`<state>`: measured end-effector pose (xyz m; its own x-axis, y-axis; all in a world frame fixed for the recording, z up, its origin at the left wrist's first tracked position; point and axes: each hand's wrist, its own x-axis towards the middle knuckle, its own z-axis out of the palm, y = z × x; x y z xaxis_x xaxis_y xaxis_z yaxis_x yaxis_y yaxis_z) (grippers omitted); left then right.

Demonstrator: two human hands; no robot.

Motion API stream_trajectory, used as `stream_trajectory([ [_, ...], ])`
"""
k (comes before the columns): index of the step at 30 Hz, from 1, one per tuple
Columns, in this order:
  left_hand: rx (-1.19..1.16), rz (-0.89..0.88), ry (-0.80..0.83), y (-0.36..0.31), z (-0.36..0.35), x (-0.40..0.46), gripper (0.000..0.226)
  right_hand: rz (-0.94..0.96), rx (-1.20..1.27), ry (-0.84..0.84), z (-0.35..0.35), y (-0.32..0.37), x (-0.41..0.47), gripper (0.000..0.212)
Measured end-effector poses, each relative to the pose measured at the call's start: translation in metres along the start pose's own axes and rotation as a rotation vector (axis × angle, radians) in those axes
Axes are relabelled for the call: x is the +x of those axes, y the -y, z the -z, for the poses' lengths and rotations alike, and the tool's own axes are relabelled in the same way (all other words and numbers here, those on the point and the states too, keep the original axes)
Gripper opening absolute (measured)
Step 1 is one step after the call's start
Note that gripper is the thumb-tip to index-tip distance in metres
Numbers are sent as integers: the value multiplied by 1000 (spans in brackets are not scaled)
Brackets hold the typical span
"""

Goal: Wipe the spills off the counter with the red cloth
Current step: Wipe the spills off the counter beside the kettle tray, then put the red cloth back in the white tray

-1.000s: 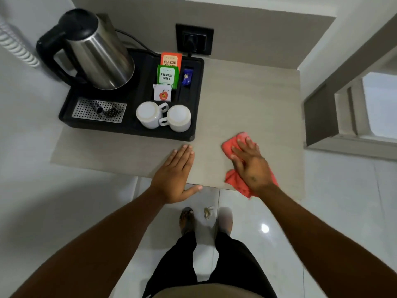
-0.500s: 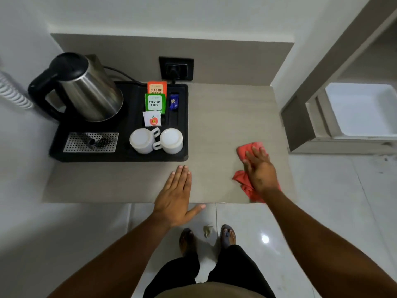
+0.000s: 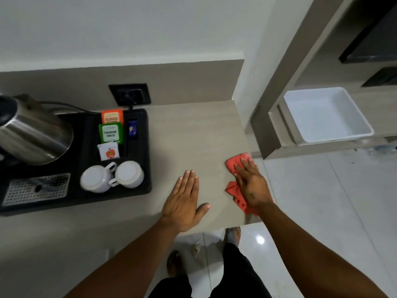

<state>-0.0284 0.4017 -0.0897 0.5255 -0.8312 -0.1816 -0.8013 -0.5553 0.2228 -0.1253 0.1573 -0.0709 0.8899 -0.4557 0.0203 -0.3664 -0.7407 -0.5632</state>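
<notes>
Two hands: both lie on the counter [image 3: 189, 134], near its front edge.
Right hand [image 3: 251, 186]: flat, palm down, fingers [image 3: 245, 166] spread and pressed on top of the red cloth [image 3: 233, 189]; it presses the cloth rather than gripping it.
Left hand [image 3: 184, 201]: released, flat on bare counter, fingers together and pointing toward the back wall, thumb out to the right; it holds nothing.
Red cloth: crumpled, at the right front corner of the counter, running along the right edge; one part shows beyond the fingertips, another bunches out to the left of the wrist.
Gap: left hand and cloth are near each other but apart.
Spills: none can be made out on the pale surface.
Black tray [image 3: 141, 155]: on the left half of the counter, its right rim just left of the left hand.
Cups [image 3: 111, 177]: two white ones, upside down, side by side at the tray's front right.
Sachets [image 3: 110, 132]: orange, green and white, in a row behind the cups.
Kettle [image 3: 32, 136]: steel, at the tray's left, partly cut off.
Socket [image 3: 130, 94]: black, on the back wall, with a plug in it.
</notes>
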Motion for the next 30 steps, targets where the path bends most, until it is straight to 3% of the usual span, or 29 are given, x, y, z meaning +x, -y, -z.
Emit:
stream_trajectory([
  [7,11,-59,-53,-73,37,128,96,-43,136,-253,90,-47,71,36],
  [12,-57,-146,-120,-140,75,241,96,-119,83,-318,168,-111,122,36],
  [19,-120,-105,-196,-209,82,347,89,-279,65,-169,204,-182,184,42],
  [20,-127,-84,-196,-215,78,356,88,-261,-37,-177,203,-190,188,48],
  [24,-95,-45,-153,-231,61,385,86,-302,0,-168,179,-218,206,64],
  [30,-29,-62,-136,-227,49,395,78,-460,103,-36,166,-228,223,34],
])
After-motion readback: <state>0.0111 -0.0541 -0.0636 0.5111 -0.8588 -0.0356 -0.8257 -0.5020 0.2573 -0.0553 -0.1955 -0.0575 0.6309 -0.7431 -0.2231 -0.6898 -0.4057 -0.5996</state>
